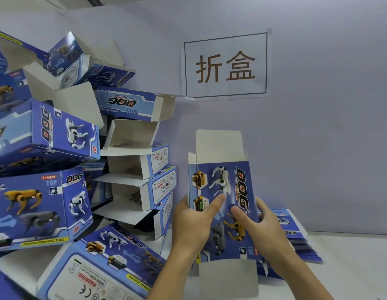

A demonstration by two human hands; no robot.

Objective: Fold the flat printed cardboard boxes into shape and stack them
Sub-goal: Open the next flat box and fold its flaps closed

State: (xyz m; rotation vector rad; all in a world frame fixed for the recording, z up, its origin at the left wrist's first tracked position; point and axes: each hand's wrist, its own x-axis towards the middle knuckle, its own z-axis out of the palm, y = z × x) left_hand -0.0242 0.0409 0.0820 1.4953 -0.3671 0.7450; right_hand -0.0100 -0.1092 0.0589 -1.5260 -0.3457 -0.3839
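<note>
Head view: box [223, 204] between both hands.

Both bare hands raised side by side in front of the body, each gripping.

The left hand [193, 221] comes up from the lower middle on a bare forearm, its thumb stretched up and to the right across the printed face of the blue flat cardboard box [223, 211] it holds, its fingers hidden behind. The right hand [263, 226] reaches in from the lower right, thumb pressed on the same face near the left thumb, fingers curled round the right edge.
</note>
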